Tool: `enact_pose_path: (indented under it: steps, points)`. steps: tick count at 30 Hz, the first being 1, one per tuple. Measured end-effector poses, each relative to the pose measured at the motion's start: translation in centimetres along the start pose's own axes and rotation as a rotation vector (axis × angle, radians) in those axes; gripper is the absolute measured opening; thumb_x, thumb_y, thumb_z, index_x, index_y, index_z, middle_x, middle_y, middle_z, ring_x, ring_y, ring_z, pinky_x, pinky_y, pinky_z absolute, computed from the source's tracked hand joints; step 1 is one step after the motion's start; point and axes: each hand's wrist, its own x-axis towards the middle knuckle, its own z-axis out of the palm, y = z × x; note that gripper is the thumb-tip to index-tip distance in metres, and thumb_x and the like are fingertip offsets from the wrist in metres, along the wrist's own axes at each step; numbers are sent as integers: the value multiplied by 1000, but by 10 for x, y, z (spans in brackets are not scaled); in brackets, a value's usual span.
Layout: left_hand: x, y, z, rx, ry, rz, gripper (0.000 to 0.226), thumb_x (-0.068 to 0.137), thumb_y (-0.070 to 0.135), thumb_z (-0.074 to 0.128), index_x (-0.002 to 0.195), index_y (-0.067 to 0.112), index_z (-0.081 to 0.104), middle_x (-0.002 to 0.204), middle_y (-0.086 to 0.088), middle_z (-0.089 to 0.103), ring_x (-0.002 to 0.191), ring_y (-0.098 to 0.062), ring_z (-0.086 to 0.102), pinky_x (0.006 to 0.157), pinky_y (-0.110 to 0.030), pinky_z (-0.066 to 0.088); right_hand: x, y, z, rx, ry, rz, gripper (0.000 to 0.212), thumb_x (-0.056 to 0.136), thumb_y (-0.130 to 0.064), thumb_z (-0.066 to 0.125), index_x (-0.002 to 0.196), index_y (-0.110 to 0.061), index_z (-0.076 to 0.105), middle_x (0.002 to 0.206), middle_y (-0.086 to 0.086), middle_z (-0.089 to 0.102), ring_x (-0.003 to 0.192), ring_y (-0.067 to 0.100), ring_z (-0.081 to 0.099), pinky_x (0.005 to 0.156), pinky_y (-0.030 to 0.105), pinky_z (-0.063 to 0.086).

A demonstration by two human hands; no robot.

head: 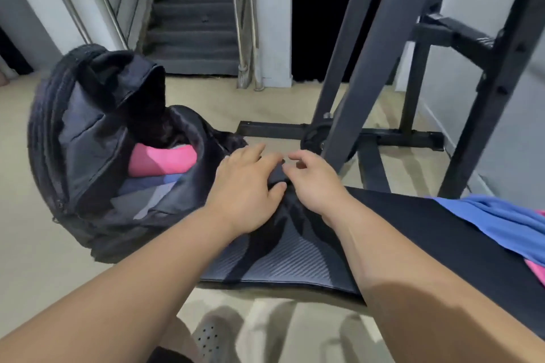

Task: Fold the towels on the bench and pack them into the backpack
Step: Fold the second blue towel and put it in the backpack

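Left hand flat, fingers straight, pressing grey towel on bench. Right hand curled at its far edge; can't tell if gripping. Backpack open, pink towel inside.

The backpack at the left of the frame is dark woven synthetic cloth with a faint sheen, its lining thinner and smoother. Inside it, the pink towel looks like soft, matt cloth. The bench pad at centre bottom has a grey, carbon-weave textured covering, turning plain matt black to the right. The blue towel at the right edge is smooth, matt fabric. The rack frame at upper right is matt dark-painted metal; the handrail at top centre is polished, shiny metal. The floor is smooth and slightly glossy.
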Motion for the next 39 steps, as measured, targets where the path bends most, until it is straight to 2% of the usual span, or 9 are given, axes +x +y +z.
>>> enact_pose_path:
  steps: [6,11,16,20,23,28,31,33,39]
  points:
    - [7,94,80,-13,-216,138,55,93,52,53,143,31,45,150,-2,41,135,-31,40,108,-46,38,-51,116,-65,-77,198,191,36,101,-51,39,122,-33,62,126,2,58,119,26,53,102,44,44]
    - [19,163,133,-37,-333,199,57,95,52,53,147,32,40,162,-4,27,143,-31,32,114,-46,31,-86,187,-111,-204,295,326,44,100,-55,40,132,-29,59,131,1,57,128,28,43,94,34,33]
    - [39,207,171,0,-445,259,60,95,55,51,149,33,36,162,-2,26,143,-31,30,113,-47,31,-92,217,-157,-406,542,393,50,93,-56,55,132,-27,61,134,3,58,132,31,42,108,46,36]
    - [52,234,193,28,-530,305,64,93,60,51,149,36,34,159,0,29,141,-30,29,111,-48,33,-92,244,-189,-525,591,529,55,89,-54,61,138,-30,56,149,6,47,147,33,27,119,53,20]
    - [54,245,205,100,-485,287,58,91,66,45,141,36,40,145,1,40,130,-29,35,103,-47,39,-97,266,-207,-476,563,682,62,91,-50,60,147,-31,42,159,8,33,152,34,13,122,56,11]
    - [61,271,207,209,-384,355,57,91,64,43,138,32,38,132,-1,46,119,-28,43,98,-47,39,-103,280,-217,-472,597,763,66,89,-30,63,149,-35,37,159,5,29,151,32,14,120,54,13]
    - [78,296,211,161,-402,426,72,91,61,51,152,32,25,151,-4,35,132,-30,38,106,-49,37,-104,280,-221,-472,596,772,71,82,-17,63,146,-38,42,155,1,32,146,31,20,114,49,23]
    - [90,313,215,177,-460,492,84,91,59,54,158,34,10,166,-4,13,146,-31,24,116,-56,27,-106,281,-223,-449,630,766,71,81,-15,64,145,-38,44,154,0,33,142,30,24,109,46,26]
    - [105,342,232,160,-543,504,89,91,61,53,160,32,4,169,2,-4,154,-26,12,119,-58,19,-112,290,-228,-409,721,730,42,88,-13,61,123,-36,66,136,-4,50,125,27,34,94,39,25]
